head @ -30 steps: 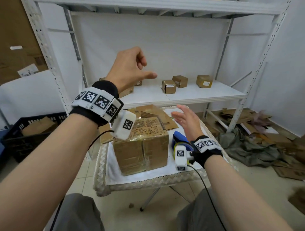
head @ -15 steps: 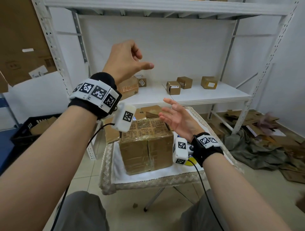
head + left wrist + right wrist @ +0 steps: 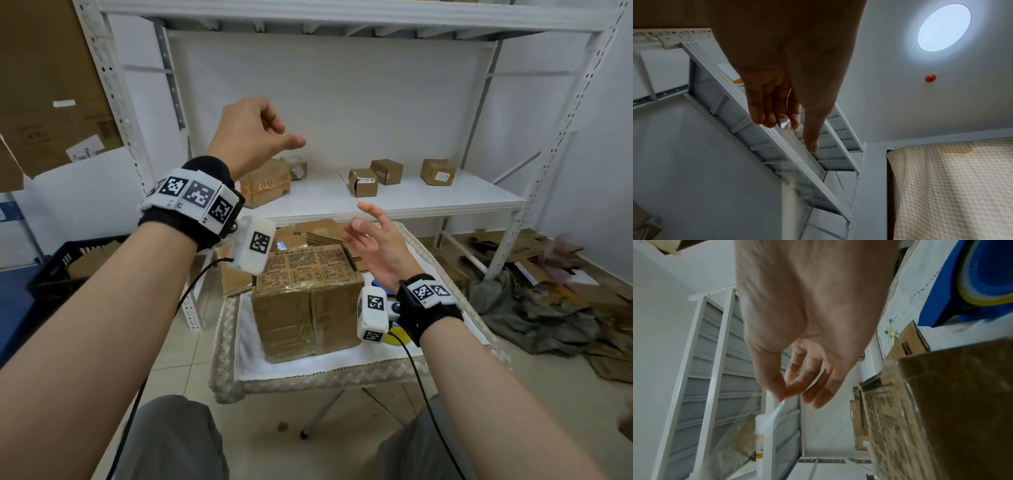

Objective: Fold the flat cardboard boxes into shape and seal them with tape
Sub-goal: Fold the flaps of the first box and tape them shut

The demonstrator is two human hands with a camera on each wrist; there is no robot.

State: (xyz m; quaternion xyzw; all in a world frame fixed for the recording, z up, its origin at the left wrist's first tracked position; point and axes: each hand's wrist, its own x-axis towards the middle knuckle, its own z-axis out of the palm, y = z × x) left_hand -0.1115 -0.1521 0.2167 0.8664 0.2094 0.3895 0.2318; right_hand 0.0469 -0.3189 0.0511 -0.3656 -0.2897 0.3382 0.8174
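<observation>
Stretching a strip of clear tape (image 3: 774,413) between them, both hands have risen over the last second: the left hand (image 3: 251,133) pinches one end with curled fingers up by the shelf (image 3: 428,202), and the right hand (image 3: 375,241) pinches the other end between thumb and forefinger, above the sealed cardboard box (image 3: 308,298) on the tabletop (image 3: 329,365). The blue tape dispenser (image 3: 978,277) lies beside the box. Judging from this, another strip is about to go on.
</observation>
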